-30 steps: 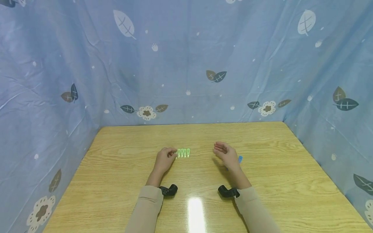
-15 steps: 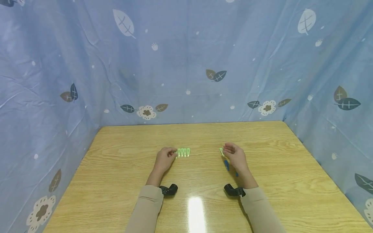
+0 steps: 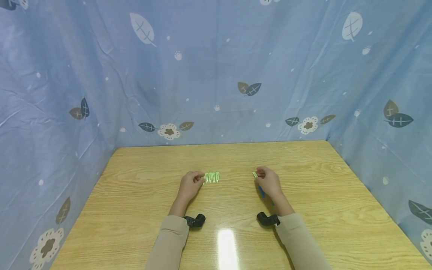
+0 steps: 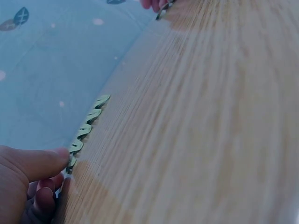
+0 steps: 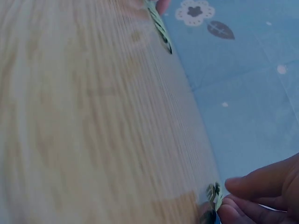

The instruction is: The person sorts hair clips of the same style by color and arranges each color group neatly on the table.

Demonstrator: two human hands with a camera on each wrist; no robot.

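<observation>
Saw, at far left, a blue cloth curtain (image 3: pixel 33 150), creased, printed with leaves and flowers, running down to the straight left edge of a yellowish wooden table (image 3: pixel 135 180). Found a broad stretch of grained wood between that edge and the beige left sleeve (image 3: pixel 168 240). Saw a black wrist camera (image 3: pixel 197 220) at the cuff, then the left hand (image 3: pixel 189 185), with fingers loosely curled and thumb tip right at the leftmost clip (image 4: pixel 72 162). Could not tell a pinch from a light touch there. Counted five green clips (image 3: pixel 212 177) in all in that row, slim, tapering toward the near end, set side by side well short of the straight far edge.

Noted wide sideways room over smooth wood between the row and the right hand (image 3: pixel 269 182), with a white glare (image 3: pixel 227 249) nearer the front. Saw a tilted green clip (image 3: pixel 254 174) at the right fingertips, with fingers bent and thumb slightly apart from them. Could not tell contact from a narrow gap. Saw a narrow blue piece (image 3: pixel 261 192) just below, partly covered, and farther right more grained wood to the slanting right edge.
</observation>
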